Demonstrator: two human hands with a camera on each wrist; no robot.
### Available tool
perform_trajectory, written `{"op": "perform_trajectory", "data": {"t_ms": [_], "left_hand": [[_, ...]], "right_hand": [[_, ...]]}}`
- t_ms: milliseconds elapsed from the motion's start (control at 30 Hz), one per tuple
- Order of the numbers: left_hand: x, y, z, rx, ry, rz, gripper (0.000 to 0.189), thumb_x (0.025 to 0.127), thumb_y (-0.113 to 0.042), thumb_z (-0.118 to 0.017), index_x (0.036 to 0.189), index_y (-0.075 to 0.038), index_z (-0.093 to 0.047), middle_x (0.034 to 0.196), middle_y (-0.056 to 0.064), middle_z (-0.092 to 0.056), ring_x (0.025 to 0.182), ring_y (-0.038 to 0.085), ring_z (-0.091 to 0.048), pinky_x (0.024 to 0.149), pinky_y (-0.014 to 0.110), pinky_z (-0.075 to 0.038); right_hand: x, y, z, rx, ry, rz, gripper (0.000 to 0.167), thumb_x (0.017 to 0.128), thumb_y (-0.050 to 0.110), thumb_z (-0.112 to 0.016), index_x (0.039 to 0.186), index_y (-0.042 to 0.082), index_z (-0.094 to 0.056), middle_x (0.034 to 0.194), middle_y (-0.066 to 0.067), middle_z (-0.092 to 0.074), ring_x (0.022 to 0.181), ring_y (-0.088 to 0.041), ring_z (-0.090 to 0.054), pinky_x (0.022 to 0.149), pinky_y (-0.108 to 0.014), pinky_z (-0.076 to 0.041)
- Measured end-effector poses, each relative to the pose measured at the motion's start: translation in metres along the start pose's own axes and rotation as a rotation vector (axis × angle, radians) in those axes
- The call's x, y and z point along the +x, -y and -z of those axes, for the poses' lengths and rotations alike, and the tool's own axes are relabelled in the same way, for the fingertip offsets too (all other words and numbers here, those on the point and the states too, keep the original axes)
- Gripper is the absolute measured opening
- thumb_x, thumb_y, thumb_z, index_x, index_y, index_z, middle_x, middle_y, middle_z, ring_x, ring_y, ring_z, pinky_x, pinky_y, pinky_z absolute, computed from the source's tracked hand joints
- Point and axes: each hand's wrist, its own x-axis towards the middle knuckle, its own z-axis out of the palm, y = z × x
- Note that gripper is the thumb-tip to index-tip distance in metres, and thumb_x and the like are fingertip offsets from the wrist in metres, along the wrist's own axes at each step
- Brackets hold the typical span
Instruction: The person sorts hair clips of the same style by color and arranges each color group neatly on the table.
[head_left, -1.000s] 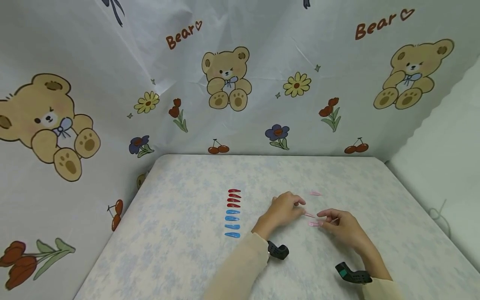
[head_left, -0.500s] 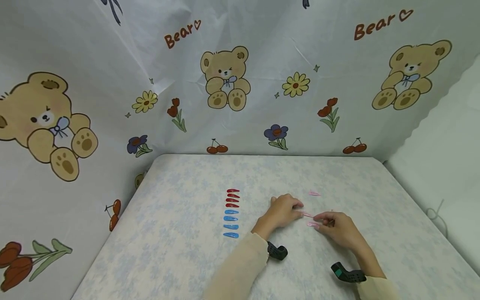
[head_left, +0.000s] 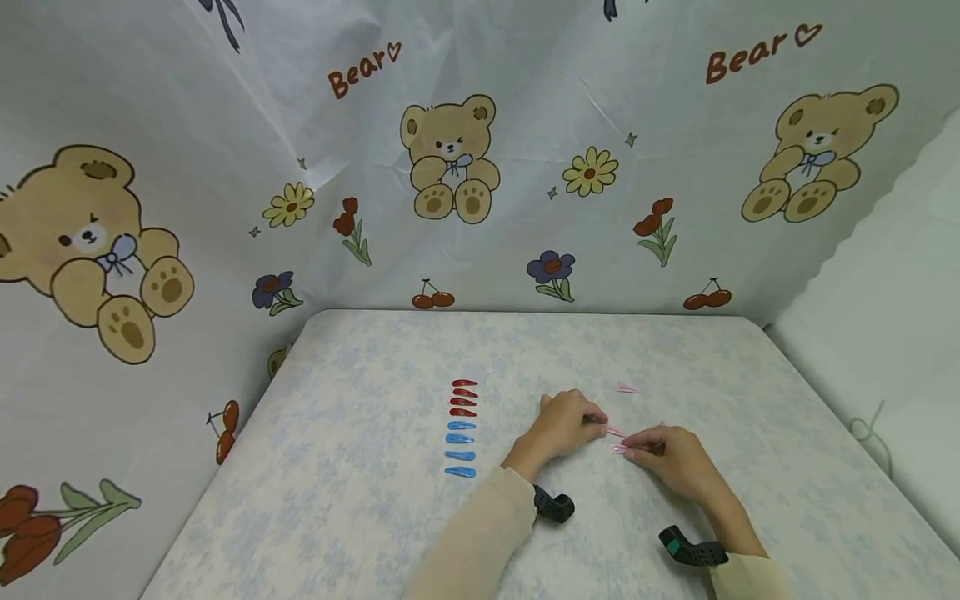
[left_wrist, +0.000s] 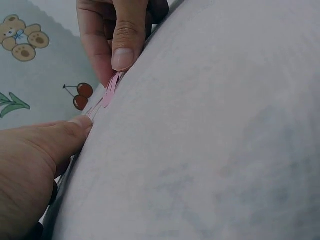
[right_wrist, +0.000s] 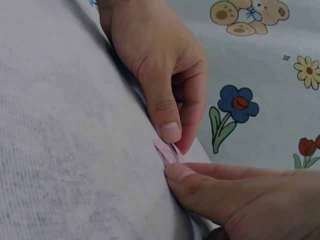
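Note:
Two pink hair clips lie close together between my hands, one a little nearer than the other. My left hand point(head_left: 566, 423) pinches the left end of the farther pink clip point(head_left: 615, 432) between thumb and finger. The thumb and index finger of my right hand point(head_left: 675, 460) hold the right end of the nearer pink clip point(head_left: 618, 449). Seen from the left wrist, the right thumb covers part of this pink clip point(left_wrist: 110, 92). A third pink clip point(head_left: 627, 389) lies untouched on the table beyond both hands.
Left of my hands, several red hair clips point(head_left: 463, 402) and several blue hair clips point(head_left: 460, 456) form one column on the pale patterned table point(head_left: 360, 500). A bear-print sheet point(head_left: 495, 250) hangs along the table's far edge.
My right hand has moved slightly left, and its fingertips have closed on the nearer pink clip. The left hand stays nearly in place at the farther one.

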Motion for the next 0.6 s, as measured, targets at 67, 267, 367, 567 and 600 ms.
{"op": "perform_trajectory", "data": {"t_ms": [67,267,367,567,600], "left_hand": [[-0.0001,0.0002,-0.0006,-0.003,0.0,-0.001,0.014,0.093,-0.043,-0.071,0.105,-0.039,-0.077,0.099,-0.025,-0.066,0.095,-0.004,-0.056,0.077,0.027,-0.028],[-0.0003,-0.0003,-0.0007,-0.001,0.002,-0.014,0.014,0.093,-0.042,-0.069,0.104,-0.039,-0.077,0.101,-0.024,-0.067,0.097,-0.003,-0.058,0.078,0.027,-0.028],[-0.0013,-0.0008,-0.0003,0.005,0.005,-0.024,0.015,0.094,-0.043,-0.068,0.105,-0.038,-0.077,0.103,-0.023,-0.068,0.099,-0.002,-0.059,0.079,0.027,-0.028],[-0.0039,-0.0008,0.0013,-0.001,-0.005,-0.041,0.017,0.094,-0.043,-0.067,0.106,-0.036,-0.077,0.104,-0.021,-0.067,0.098,-0.002,-0.058,0.08,0.027,-0.027],[-0.0041,-0.0005,0.0013,-0.014,-0.01,-0.038,0.017,0.094,-0.044,-0.066,0.106,-0.036,-0.077,0.103,-0.021,-0.066,0.097,-0.002,-0.058,0.081,0.027,-0.027]], "right_hand": [[0.0001,-0.002,-0.0015,-0.016,-0.013,0.021,0.013,0.088,0.023,-0.078,0.1,0.02,-0.08,0.09,0.004,-0.07,0.073,-0.005,-0.053,0.064,-0.023,-0.044],[-0.0006,-0.0038,-0.0037,-0.041,-0.042,0.061,0.011,0.088,0.024,-0.079,0.098,0.021,-0.08,0.089,0.006,-0.069,0.071,-0.005,-0.05,0.062,-0.023,-0.041],[-0.0009,-0.004,-0.0044,-0.051,-0.047,0.066,0.01,0.088,0.024,-0.079,0.097,0.021,-0.08,0.086,0.007,-0.067,0.069,-0.005,-0.048,0.06,-0.024,-0.04],[-0.0005,-0.0042,-0.0052,-0.073,-0.063,0.085,0.009,0.087,0.026,-0.079,0.096,0.022,-0.079,0.088,0.007,-0.068,0.071,-0.005,-0.048,0.062,-0.024,-0.04],[-0.0006,-0.0039,-0.005,-0.072,-0.066,0.086,0.009,0.087,0.025,-0.079,0.096,0.022,-0.079,0.088,0.007,-0.068,0.071,-0.005,-0.049,0.062,-0.024,-0.04]]}}
